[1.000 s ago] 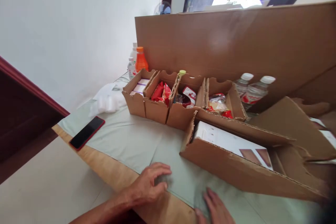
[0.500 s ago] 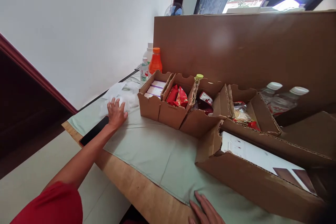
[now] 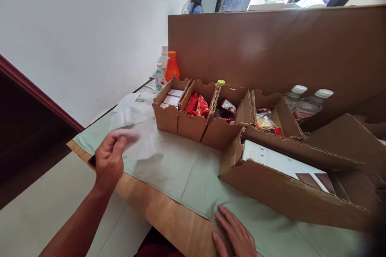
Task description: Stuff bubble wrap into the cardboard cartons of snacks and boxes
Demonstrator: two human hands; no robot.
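My left hand (image 3: 111,158) is closed at the left of the table, pinching a thin translucent plastic bag (image 3: 144,144) that hangs out to the right of the fingers, above the cloth. Behind it lies a crumpled heap of similar bags (image 3: 129,115). A black phone (image 3: 92,161) is mostly hidden by this hand. At the front edge, my right hand (image 3: 237,233) rests with fingers spread on the pale green cloth (image 3: 187,172) and holds nothing. Nearest to it is a long cardboard box (image 3: 271,188) with a white box (image 3: 277,162) inside.
Cardboard bins hold white packs (image 3: 173,99), red packets (image 3: 197,105), a dark red package (image 3: 227,109) and a clear food packet (image 3: 265,120). Bottles, one of them orange (image 3: 171,68), stand behind. A tall cardboard panel (image 3: 256,48) closes off the back.
My left hand has come back towards me from the heap, lifting a plastic bag with it. My right hand stays on the table edge. The view has shifted slightly.
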